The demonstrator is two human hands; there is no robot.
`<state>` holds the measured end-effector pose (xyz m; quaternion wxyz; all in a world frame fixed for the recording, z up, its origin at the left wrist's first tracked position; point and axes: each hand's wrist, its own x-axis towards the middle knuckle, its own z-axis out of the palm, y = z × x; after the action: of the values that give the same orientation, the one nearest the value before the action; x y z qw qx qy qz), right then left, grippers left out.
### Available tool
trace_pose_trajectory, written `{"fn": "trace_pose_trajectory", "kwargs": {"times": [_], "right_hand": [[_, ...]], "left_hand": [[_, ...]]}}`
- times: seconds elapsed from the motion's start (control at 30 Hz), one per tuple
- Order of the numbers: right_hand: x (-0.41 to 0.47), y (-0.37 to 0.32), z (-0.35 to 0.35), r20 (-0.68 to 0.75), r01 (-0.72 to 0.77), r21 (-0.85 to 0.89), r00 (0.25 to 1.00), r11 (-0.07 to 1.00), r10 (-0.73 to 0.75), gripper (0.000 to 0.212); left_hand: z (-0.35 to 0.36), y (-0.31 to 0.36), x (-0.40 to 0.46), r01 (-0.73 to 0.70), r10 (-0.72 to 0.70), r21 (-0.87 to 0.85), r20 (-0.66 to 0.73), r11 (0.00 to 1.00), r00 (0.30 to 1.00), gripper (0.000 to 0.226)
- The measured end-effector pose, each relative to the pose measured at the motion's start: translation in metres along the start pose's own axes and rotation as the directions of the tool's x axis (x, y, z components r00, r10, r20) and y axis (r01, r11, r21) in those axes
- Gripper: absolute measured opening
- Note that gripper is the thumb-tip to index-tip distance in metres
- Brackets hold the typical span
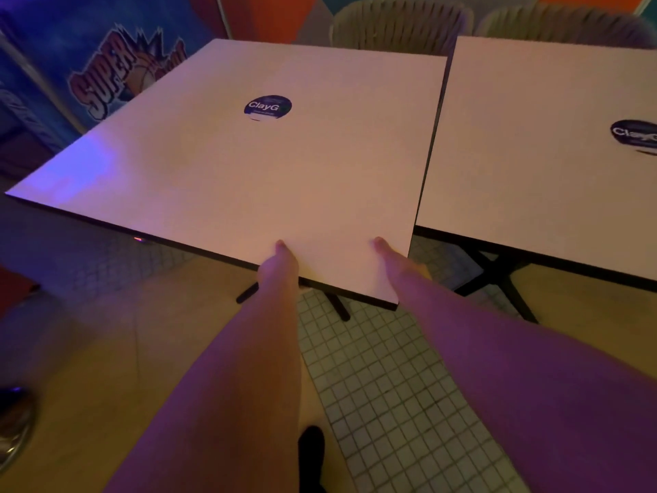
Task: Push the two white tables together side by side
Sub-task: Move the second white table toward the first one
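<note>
My left hand (pixel 279 266) and right hand (pixel 398 265) both clamp the near edge of the left table (pixel 249 165), thumbs on top, the other fingers hidden underneath. The stiff, smooth top looks heavy on its pedestal, so I judge a low edge grip best. Its right side runs away from me, nearly touching the right table (pixel 533 154) far off, gapped nearer me.

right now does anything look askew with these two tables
Yes: the left table, gripped at its near edge by both hands, sits skewed against the right table, and the gap between them widens toward the near end.
</note>
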<state>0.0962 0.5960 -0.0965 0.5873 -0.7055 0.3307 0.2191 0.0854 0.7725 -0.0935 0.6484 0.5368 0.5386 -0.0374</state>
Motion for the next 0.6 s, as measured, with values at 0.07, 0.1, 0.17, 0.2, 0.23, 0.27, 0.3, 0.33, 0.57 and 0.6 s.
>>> {"fn": "trace_pose_trajectory", "kwargs": {"times": [0.07, 0.1, 0.17, 0.2, 0.23, 0.27, 0.3, 0.33, 0.57, 0.6], "right_hand": [[-0.002, 0.008, -0.005, 0.029, -0.014, -0.030, 0.999, 0.999, 0.015, 0.098], [-0.003, 0.011, -0.006, 0.031, -0.010, -0.048, 0.999, 0.999, 0.012, 0.097], [-0.010, 0.009, -0.008, 0.025, -0.002, -0.088, 1.000, 0.996, 0.004, 0.096], [-0.012, 0.008, -0.007, 0.019, -0.005, -0.112, 1.000, 0.994, 0.007, 0.096], [-0.012, 0.008, -0.005, 0.000, 0.006, -0.145, 1.000, 0.989, -0.006, 0.095], [-0.014, 0.007, -0.003, -0.029, 0.033, -0.187, 0.999, 0.982, -0.039, 0.093], [-0.016, 0.006, -0.002, -0.079, 0.085, -0.245, 0.991, 0.966, -0.107, 0.089], [-0.017, 0.005, 0.001, -0.149, 0.158, -0.340, 0.964, 0.927, -0.219, 0.085], [-0.002, -0.048, 0.067, 0.275, 0.409, -0.912, 0.663, 0.029, -0.696, 0.052], [0.001, -0.056, 0.086, 0.317, 0.447, -0.895, 0.654, 0.013, -0.687, 0.051]], "left_hand": [[-0.004, -0.007, -0.003, -0.005, 0.005, 0.001, -0.025, 1.000, 1.000, 0.061], [-0.007, -0.008, -0.004, -0.005, 0.005, -0.003, -0.021, 1.000, 1.000, 0.059], [-0.009, -0.005, -0.010, -0.002, 0.002, 0.011, -0.016, 1.000, 1.000, 0.056], [-0.008, -0.002, -0.011, -0.018, 0.022, 0.053, -0.070, 0.998, 0.997, 0.060], [-0.007, 0.001, -0.012, -0.063, 0.088, 0.155, -0.165, 0.986, 0.982, 0.069], [-0.007, 0.006, -0.016, -0.111, 0.192, 0.310, -0.245, 0.944, 0.950, 0.079], [-0.005, 0.009, -0.020, -0.160, 0.318, 0.485, -0.262, 0.860, 0.911, 0.085], [-0.004, 0.015, -0.023, -0.215, 0.441, 0.652, -0.204, 0.727, 0.874, 0.086], [-0.015, 0.070, 0.030, -0.481, 0.599, 0.864, 0.308, 0.150, 0.739, 0.043], [-0.020, 0.081, 0.041, -0.517, 0.617, 0.850, 0.357, 0.096, 0.702, 0.041]]}}
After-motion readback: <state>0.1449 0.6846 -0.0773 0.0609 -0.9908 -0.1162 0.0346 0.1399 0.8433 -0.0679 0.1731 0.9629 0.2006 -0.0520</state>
